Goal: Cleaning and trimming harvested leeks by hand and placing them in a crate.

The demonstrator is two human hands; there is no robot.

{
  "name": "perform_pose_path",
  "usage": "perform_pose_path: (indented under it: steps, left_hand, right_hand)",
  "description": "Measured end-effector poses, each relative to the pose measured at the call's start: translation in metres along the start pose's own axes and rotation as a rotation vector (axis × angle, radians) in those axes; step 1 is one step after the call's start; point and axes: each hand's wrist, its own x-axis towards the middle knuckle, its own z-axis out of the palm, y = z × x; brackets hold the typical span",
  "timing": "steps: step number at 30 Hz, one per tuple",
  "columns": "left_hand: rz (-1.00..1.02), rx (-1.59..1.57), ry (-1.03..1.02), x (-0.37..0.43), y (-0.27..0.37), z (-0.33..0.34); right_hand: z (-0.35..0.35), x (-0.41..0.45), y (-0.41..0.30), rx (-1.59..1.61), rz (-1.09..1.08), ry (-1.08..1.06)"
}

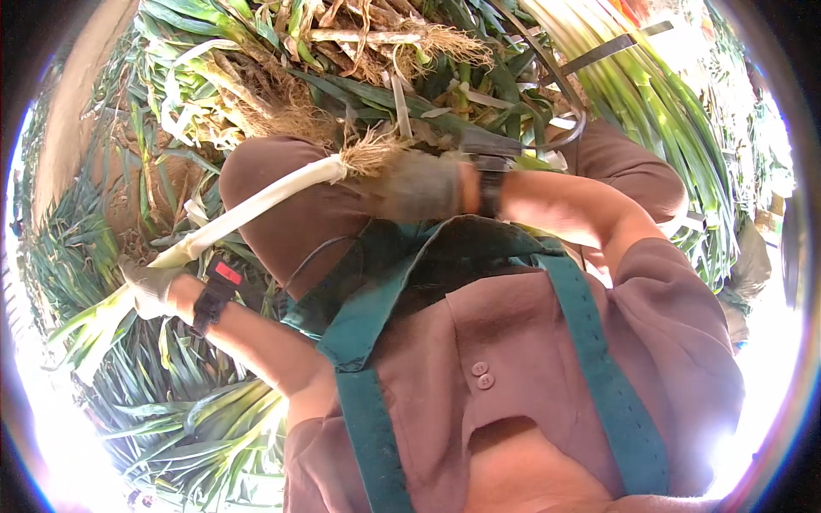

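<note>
A long leek [256, 204] with a white shank and brown roots lies slantwise above my knee. My left hand [151, 286], in a greyish glove, is closed around its leafy green end at the left. Beside the root end is my right hand [414, 186], also gloved and blurred by motion; whether its fingers grip anything cannot be told. Unpeeled leeks with dry, tangled roots [272, 96] lie in a heap beyond my knees. At the upper right, leeks with pale, clean shanks [648, 83] rest by a bent metal frame [564, 83].
Leafy green leek tops [173, 410] spread at the lower left, and more [64, 250] lie at the far left. Stripped leaves and scraps [474, 96] litter the area before my knees. A flat metal bar [600, 52] crosses near the clean leeks.
</note>
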Motion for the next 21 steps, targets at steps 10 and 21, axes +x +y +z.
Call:
perform_pose_path:
  steps: [10,21]
  left_hand:
    - [-0.218,-0.45,-0.367,-0.059,0.021,-0.01]
    - [-0.443,-0.604,-1.05,-0.147,0.056,0.001]
  right_hand:
    - [-0.105,-0.009,-0.006,0.679,0.564,-0.346]
    - [-0.134,0.057,0.014,1.829,0.578,0.827]
